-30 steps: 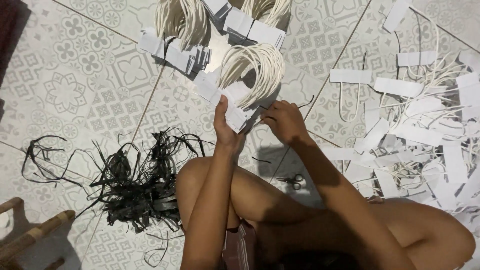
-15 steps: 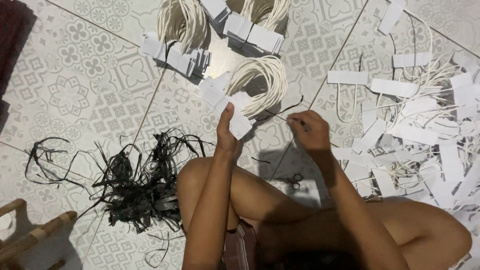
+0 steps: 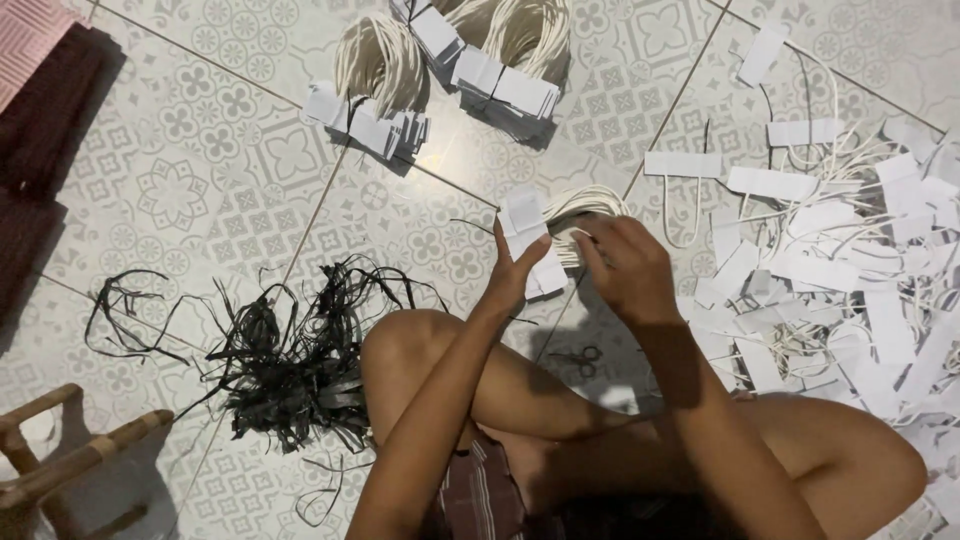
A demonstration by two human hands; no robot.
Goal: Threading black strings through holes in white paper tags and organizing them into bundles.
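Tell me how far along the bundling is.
Done: three tied bundles of white tags with cream cord loops lie at the top. In hand: the left hand holds a tag stack while the right hand works at it. Left: a big loose pile at right.

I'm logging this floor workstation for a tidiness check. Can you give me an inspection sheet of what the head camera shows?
Surface: patterned tile floor.
Job's things: stack of white paper strips and cream cord loops.
Clutter: black strand pile; loose white strips with cords; bundled stacks; small scissors.
Grippers: left hand holds the stack; right hand is at the cord loops.
Cables: nothing seen.
Surroundings: wooden frame; dark cloth.
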